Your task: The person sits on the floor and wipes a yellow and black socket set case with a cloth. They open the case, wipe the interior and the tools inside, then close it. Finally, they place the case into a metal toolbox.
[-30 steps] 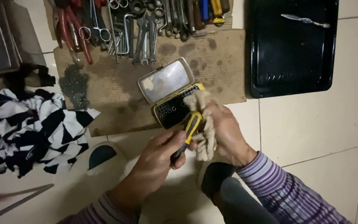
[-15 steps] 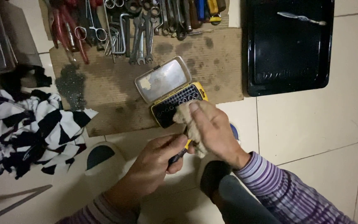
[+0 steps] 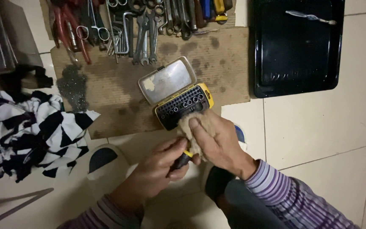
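Gripping fuzzy tan rag point(image 3: 190, 135), ridged screwdriver point(image 3: 182, 160)

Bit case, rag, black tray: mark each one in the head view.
bit case point(image 3: 183, 104), head view, on the dark insert holding the bits.
rag point(image 3: 184, 127), head view, on the tan cloth above the right hand's fingers.
black tray point(image 3: 297, 55), head view, on its bare floor.

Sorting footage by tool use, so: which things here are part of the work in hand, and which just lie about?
In hand:
left hand gripping the screwdriver
right hand pressing the beige rag around it
open bit case, just beyond

Lying about:
wrenches and pliers on cardboard
black tray
striped cloth
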